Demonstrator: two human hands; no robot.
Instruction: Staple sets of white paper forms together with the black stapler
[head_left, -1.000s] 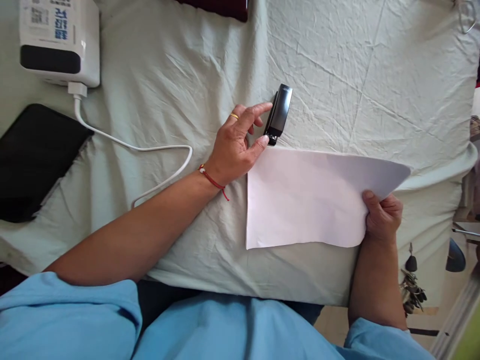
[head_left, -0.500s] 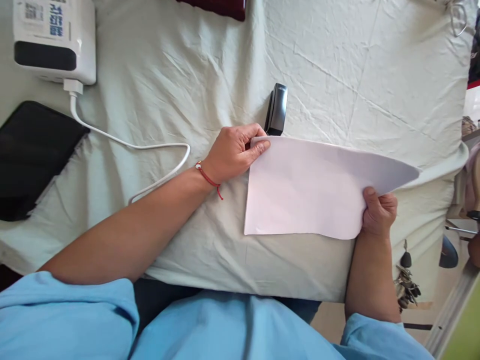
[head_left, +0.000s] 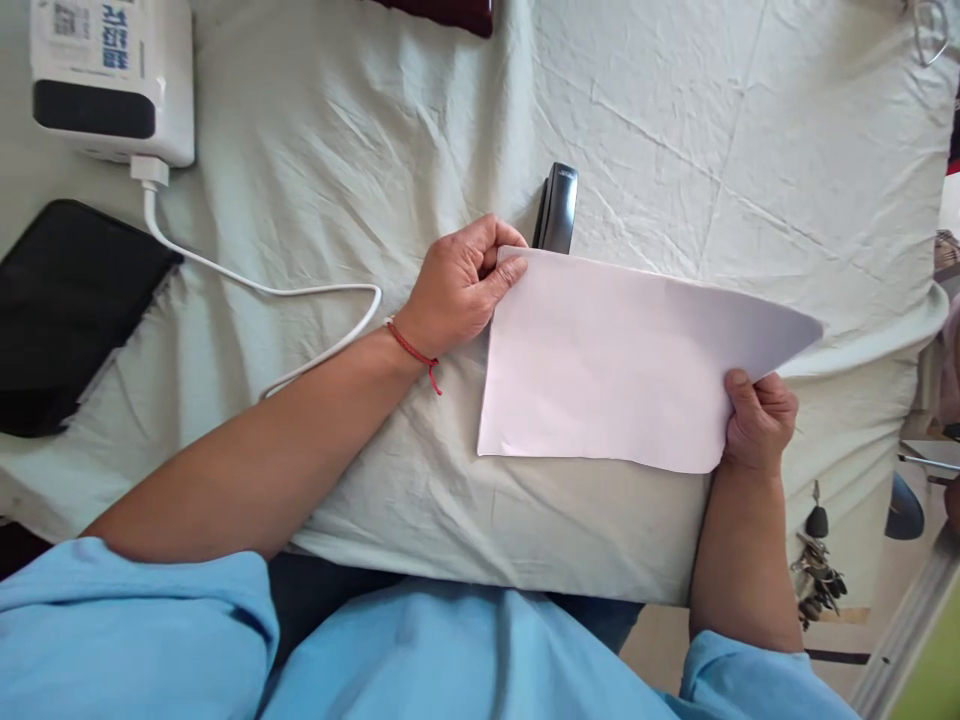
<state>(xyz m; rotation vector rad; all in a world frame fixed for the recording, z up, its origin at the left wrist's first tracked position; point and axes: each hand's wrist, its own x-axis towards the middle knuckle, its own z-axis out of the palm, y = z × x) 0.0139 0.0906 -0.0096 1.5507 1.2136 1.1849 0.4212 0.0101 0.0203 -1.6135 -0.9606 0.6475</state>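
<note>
White paper, apparently more than one sheet, is held between my two hands above the cloth. My left hand pinches its upper left corner, thumb on top and fingers behind. At the lower right edge, my right hand grips the paper with the thumb on its face and the fingers underneath. The paper's right end curves up to a point. Just beyond the top edge lies a black stapler, its near end covered by the paper.
A pale green cloth covers the table. To the left are a white device with a plugged-in white cable and a dark flat case. A dark red object sits at the far edge. Keys hang at the right.
My left hand has moved slightly up and left with the paper's corner, covering more of the stapler's near end. My right hand keeps its grip almost in place.
</note>
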